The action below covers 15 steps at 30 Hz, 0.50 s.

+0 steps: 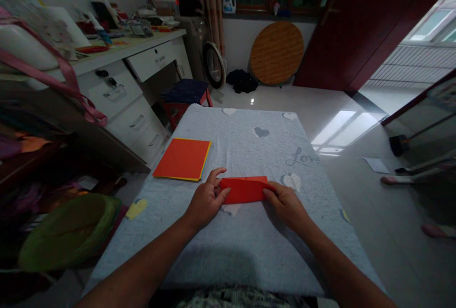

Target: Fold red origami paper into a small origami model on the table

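A folded sheet of red paper (245, 191) is held between my two hands, low over the cloth-covered table. My left hand (208, 198) pinches its left end, thumb on the near face and the index finger raised above the edge. At the right end, my right hand (285, 201) grips the paper with the thumb in front and the fingers behind. The upper edge shows a second, lighter layer behind the front one. Beyond my left hand lies a stack of coloured paper (183, 159), red on top, with yellow and blue-green edges showing.
The table (245, 251) has a grey-blue cloth with heart patterns. A stool (187, 91) stands past its far left corner, by a white desk (121, 94). A green-lined bin (71, 232) is at the left. A round wooden tabletop (277, 52) leans on the far wall.
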{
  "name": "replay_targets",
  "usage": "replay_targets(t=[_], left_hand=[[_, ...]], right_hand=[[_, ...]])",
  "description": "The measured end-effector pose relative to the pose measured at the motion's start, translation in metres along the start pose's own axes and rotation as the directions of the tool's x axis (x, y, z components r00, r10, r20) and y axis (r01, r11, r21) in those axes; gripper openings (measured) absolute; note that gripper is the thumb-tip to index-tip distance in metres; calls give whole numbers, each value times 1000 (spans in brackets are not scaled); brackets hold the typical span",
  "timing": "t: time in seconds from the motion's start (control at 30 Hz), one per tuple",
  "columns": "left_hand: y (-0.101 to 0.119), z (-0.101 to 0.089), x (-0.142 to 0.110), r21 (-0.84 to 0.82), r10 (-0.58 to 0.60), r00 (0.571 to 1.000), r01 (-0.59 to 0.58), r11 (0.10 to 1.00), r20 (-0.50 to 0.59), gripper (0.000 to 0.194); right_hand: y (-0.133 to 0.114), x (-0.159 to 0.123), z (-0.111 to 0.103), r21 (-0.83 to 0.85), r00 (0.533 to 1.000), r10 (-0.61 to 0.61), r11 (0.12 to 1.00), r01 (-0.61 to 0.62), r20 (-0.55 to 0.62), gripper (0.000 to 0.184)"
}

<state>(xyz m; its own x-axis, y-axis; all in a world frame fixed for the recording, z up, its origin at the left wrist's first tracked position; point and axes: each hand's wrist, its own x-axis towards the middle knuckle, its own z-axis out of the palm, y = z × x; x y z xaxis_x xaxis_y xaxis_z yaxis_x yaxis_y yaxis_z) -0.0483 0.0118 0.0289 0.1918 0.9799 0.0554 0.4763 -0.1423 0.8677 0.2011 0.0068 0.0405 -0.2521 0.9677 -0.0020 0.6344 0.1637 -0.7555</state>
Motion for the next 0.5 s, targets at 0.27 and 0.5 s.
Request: replay_targets(t=[0.27, 0.5], left_hand=[[-4, 10, -5, 445, 285, 958, -240, 863, -36, 37], [2, 22, -11, 602, 576, 783, -582, 546, 235, 34]], right_hand=[[7, 4, 19, -215, 978, 80, 969, -121, -192, 13], [9, 7, 25, -317, 976, 77, 938, -140, -205, 17]])
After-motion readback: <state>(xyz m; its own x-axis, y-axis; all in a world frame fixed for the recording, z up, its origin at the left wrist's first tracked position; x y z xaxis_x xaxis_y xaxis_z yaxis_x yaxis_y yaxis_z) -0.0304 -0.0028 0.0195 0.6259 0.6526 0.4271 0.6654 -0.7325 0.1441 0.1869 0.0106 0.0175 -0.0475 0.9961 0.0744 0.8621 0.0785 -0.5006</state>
